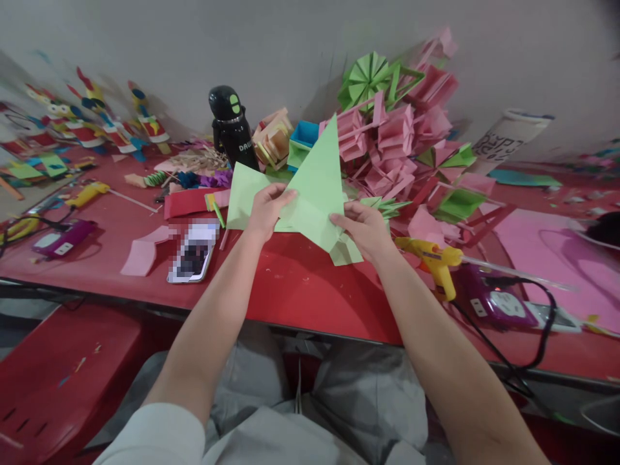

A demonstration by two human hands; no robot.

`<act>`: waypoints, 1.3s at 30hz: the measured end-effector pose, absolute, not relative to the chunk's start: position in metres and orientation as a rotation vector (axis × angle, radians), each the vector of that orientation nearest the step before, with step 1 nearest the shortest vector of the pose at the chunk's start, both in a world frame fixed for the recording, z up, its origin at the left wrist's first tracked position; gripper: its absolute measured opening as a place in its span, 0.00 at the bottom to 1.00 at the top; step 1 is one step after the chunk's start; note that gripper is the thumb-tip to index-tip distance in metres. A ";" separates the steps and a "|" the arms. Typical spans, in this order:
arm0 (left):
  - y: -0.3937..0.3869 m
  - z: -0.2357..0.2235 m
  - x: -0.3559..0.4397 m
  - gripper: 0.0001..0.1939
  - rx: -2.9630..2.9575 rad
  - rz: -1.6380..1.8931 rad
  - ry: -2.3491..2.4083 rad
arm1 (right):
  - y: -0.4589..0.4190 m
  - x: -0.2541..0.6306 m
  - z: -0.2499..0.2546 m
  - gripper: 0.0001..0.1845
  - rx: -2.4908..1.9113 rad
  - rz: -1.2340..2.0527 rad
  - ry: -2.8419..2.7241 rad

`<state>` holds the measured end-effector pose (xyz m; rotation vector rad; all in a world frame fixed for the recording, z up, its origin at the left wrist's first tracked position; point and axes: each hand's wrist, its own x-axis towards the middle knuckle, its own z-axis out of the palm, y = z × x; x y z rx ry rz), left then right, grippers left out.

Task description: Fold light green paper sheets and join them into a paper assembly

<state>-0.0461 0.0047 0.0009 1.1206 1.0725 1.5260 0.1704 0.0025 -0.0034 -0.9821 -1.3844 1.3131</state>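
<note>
Evidently light and prone to creasing, the folded green paper [317,187], raised over the red table [310,290], seems best pinched by its edges, as left hand [268,208] and right hand [364,227] hold it.

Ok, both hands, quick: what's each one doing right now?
Left hand: closed on light green paper, thumb on top.
Right hand: closed on the same paper's right edge, pinching it.
</note>
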 end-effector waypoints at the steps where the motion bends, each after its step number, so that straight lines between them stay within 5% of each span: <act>1: 0.005 0.000 -0.047 0.10 1.109 1.495 1.086 | 0.005 0.172 -0.004 0.21 -0.993 1.265 -1.339; 6: 0.005 -0.001 -0.047 0.10 1.075 1.315 1.108 | 0.015 0.181 -0.006 0.25 -1.075 1.037 -1.189; 15: 0.004 -0.005 -0.027 0.14 0.915 1.475 1.056 | 0.001 0.166 -0.001 0.25 -0.978 1.368 -1.339; 24: -0.011 0.009 -0.031 0.17 1.055 1.321 0.674 | 0.016 0.174 -0.008 0.18 -1.129 1.170 -1.027; 31: -0.014 0.026 -0.056 0.37 0.943 1.272 0.525 | 0.019 0.186 -0.001 0.08 -1.160 1.463 -0.951; 39: -0.012 0.007 -0.039 0.22 1.231 0.897 0.926 | 0.004 0.187 0.007 0.08 -1.336 1.528 -1.218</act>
